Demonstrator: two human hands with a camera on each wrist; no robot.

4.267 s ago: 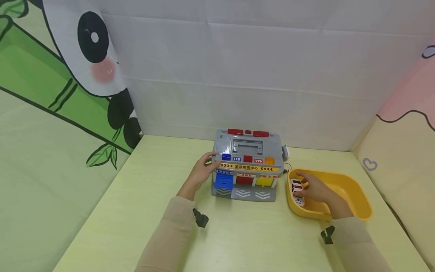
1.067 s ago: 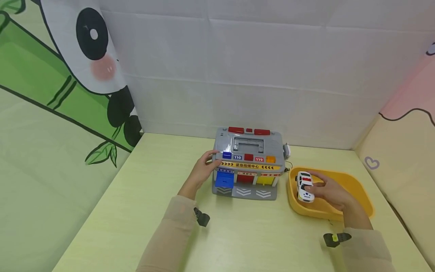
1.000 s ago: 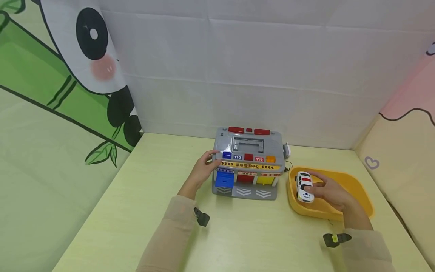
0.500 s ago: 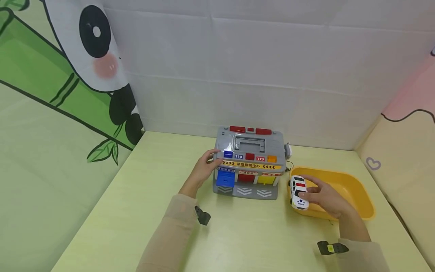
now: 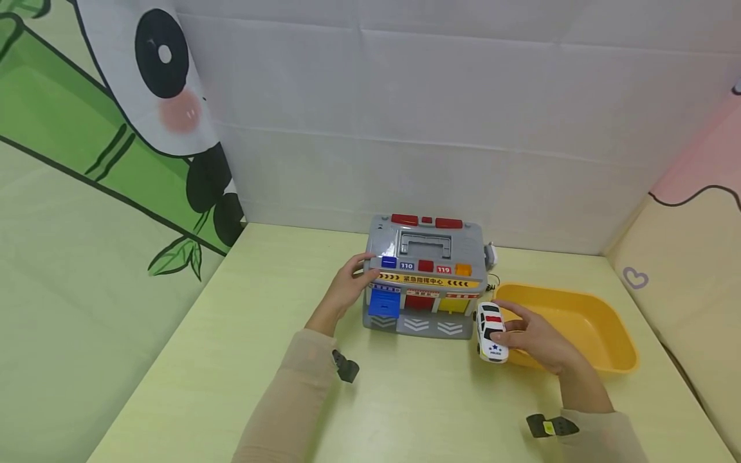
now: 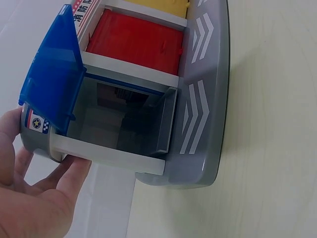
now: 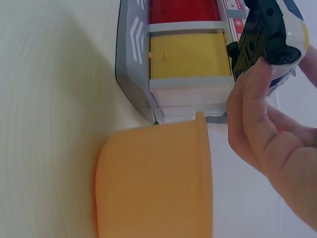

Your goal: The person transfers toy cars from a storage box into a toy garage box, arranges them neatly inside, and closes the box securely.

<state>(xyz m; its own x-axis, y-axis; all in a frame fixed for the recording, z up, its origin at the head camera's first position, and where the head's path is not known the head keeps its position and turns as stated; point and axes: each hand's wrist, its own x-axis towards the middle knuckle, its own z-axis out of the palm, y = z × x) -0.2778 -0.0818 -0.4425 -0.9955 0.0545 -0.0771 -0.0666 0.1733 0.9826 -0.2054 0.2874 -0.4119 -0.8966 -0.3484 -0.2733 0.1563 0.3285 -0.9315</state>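
Observation:
My left hand (image 5: 345,289) holds the left corner of a grey toy emergency station (image 5: 379,241), with fingertips at the roof edge and side wall. In the left wrist view its blue door (image 6: 57,74) is swung up, baring a hollow bay. The red door (image 6: 136,44) and the yellow door (image 7: 190,55) are down. Right of the station, my right hand (image 5: 538,341) grips a white toy police car (image 5: 494,351) between thumb and fingers. Its dark underside and wheels face the right wrist camera. The car is held up in front of the yellow tray's left end.
A yellow tray (image 5: 625,341) stands to the right of the station, close to it. A small grey-white part (image 5: 491,256) and a dark coiled cord (image 5: 492,285) show at the station's right side. Printed cloth walls (image 5: 405,128) enclose the pale table (image 5: 417,399) at the back and sides.
My right hand took the police car out of the yellow tray, raised it and carried it left past the rim toward the station. My left hand stays at the station's corner.

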